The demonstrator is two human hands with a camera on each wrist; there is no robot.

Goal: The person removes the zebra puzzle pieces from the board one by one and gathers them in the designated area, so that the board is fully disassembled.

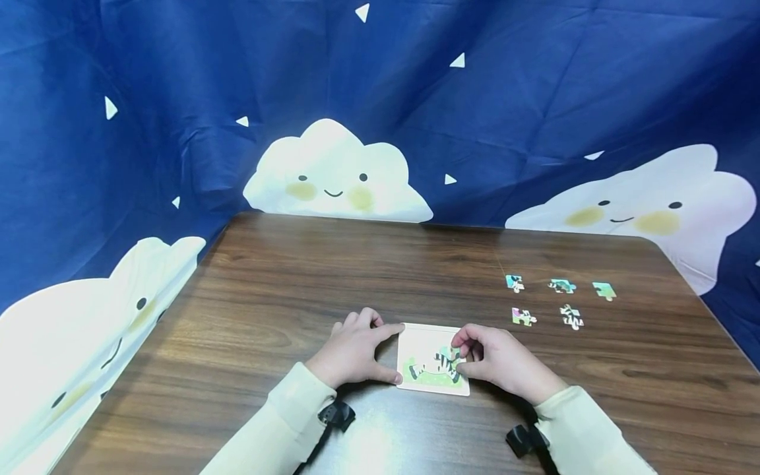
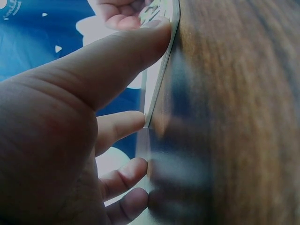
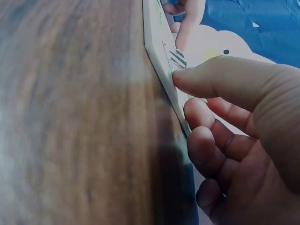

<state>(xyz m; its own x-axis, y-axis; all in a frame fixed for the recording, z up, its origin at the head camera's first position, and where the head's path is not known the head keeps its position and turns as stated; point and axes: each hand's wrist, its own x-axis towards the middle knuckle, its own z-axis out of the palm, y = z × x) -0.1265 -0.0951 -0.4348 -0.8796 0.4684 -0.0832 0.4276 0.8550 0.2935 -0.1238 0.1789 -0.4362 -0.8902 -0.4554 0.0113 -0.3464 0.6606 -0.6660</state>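
Note:
A small pale puzzle board [image 1: 410, 343] lies flat on the table, with a partly assembled zebra picture [image 1: 436, 369] on green in its lower part. My left hand [image 1: 356, 353] spans the board's left edge, its index fingertip at the far corner and its thumb at the near one. In the left wrist view the thumb [image 2: 136, 44] lies straight over the rim. My right hand [image 1: 495, 356] pinches a puzzle piece [image 1: 454, 354] between thumb and index finger over the board's right side. The other right fingers [image 3: 204, 143] are curled beside the rim; the hand partly covers the piece.
Several loose puzzle pieces lie right of the board and farther back, among them a green one [image 1: 604, 291] and a black-and-white one [image 1: 572, 317]. The brown wooden table [image 1: 285, 290] ends at a blue curtain [image 1: 380, 79] with white clouds.

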